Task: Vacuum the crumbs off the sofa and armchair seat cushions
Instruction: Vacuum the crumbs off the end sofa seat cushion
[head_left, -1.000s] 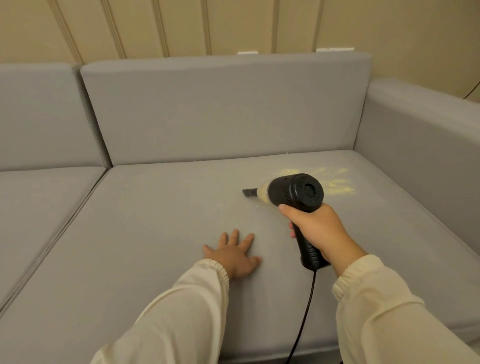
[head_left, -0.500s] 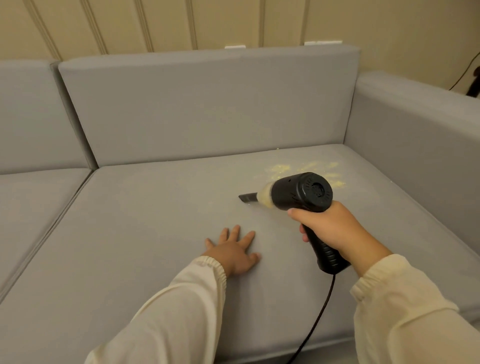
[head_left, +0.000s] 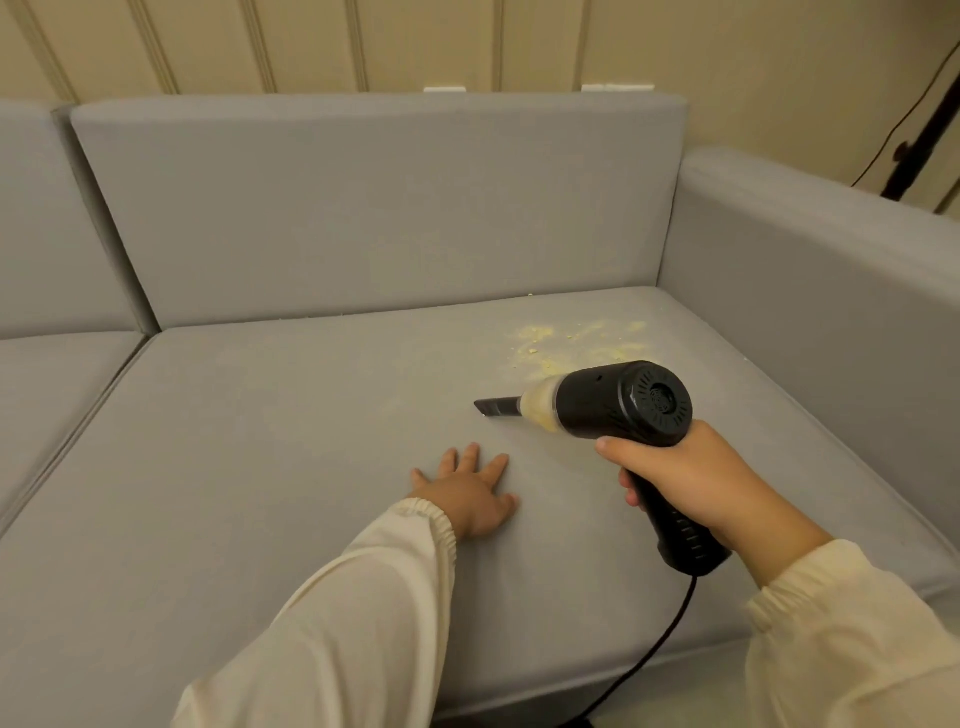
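**Right now: vacuum in hand, crumbs at the back corner**

So nearest you, your left hand lies flat on the grey seat cushion, fingers spread and straight. Just right of it, your right hand has its fingers curled round the handle of the black handheld vacuum, cord trailing down off the front edge. Its nozzle points left, low over the cushion. Further back, the yellow crumbs are scattered near the armrest and backrest.
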